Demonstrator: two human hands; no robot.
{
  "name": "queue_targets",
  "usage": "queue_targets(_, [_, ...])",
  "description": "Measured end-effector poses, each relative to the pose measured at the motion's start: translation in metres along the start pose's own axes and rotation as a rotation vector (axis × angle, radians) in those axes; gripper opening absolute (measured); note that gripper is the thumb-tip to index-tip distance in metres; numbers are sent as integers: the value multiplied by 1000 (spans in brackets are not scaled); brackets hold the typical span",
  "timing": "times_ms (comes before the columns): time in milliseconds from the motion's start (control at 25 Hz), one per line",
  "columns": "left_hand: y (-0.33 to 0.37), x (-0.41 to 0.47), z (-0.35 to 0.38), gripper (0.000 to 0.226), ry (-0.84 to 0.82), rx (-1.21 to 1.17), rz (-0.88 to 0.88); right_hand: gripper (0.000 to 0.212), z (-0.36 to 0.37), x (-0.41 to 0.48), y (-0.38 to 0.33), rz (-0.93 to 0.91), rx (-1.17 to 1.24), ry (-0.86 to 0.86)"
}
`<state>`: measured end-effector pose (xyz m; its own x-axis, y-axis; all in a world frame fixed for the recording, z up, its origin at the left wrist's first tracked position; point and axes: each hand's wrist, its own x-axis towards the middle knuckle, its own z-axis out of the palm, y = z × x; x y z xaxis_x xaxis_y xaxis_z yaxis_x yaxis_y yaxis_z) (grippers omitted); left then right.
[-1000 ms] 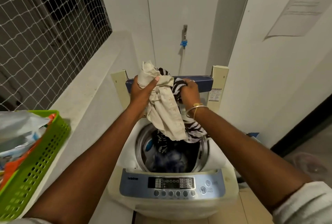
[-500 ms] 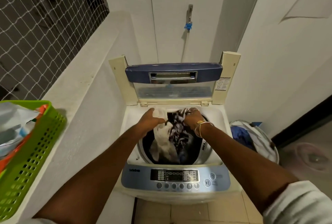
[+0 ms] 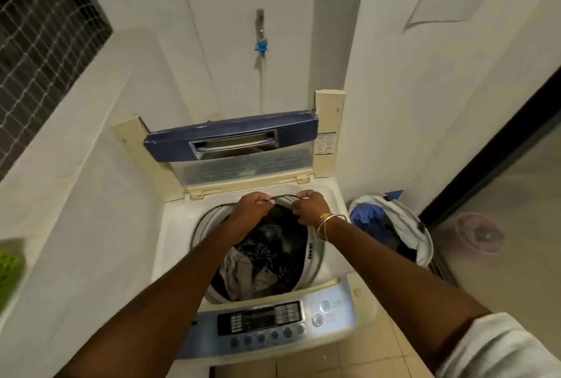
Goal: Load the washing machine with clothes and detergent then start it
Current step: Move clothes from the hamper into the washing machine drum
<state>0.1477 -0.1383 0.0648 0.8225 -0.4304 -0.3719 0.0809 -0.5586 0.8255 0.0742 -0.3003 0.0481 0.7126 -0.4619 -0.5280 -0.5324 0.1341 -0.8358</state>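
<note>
A top-loading washing machine (image 3: pixel 176 226) stands below me with its blue lid (image 3: pixel 230 138) folded up at the back. Its drum holds a cream garment (image 3: pixel 239 271) and a black-and-white patterned cloth (image 3: pixel 258 251). At the far rim of the drum, my left hand (image 3: pixel 253 206) and my right hand (image 3: pixel 309 207) each pinch an edge of a dark garment (image 3: pixel 282 226) stretched between them over the opening. The control panel (image 3: pixel 264 320) with its buttons faces me at the front.
A laundry bag (image 3: pixel 391 226) with blue and dark clothes sits on the floor right of the machine. A green basket (image 3: pixel 10 268) shows at the left edge on the white ledge. A tap (image 3: pixel 260 31) with a hose hangs on the wall behind. A pink lid (image 3: pixel 481 233) lies further right.
The cream and striped clothes, held high a second ago, now lie in the drum. Both hands moved down to the drum's far rim and hold a dark garment. The view shifted right.
</note>
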Motion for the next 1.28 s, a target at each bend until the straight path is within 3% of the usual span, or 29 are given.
queue_targets(160, [51,19,69,14,-64,-45,48,29,-65,15,5,30,142,58])
queue_targets(360, [108,45,177,12,-172,-43,96,25,-175,49,22,63,196,100])
queue_targets(560, [146,84,285,14,-194,-31,21,31,-289,98,46,73,104,122])
queue_targets(760, [149,118,363,11,-177,18,-81,16,-379,145,72,112,-44,134])
queue_targets(1080, [109,180,428,27,-183,125,-179,57,-407,237,125,38,-443,42])
queue_targets(1160, [91,202,441,24,-221,130,-224,59,-402,260,139,71,-434,13])
queue_targets(1280, [53,243,466,40,-262,205,-250,54,-396,307,171,75,-510,-29])
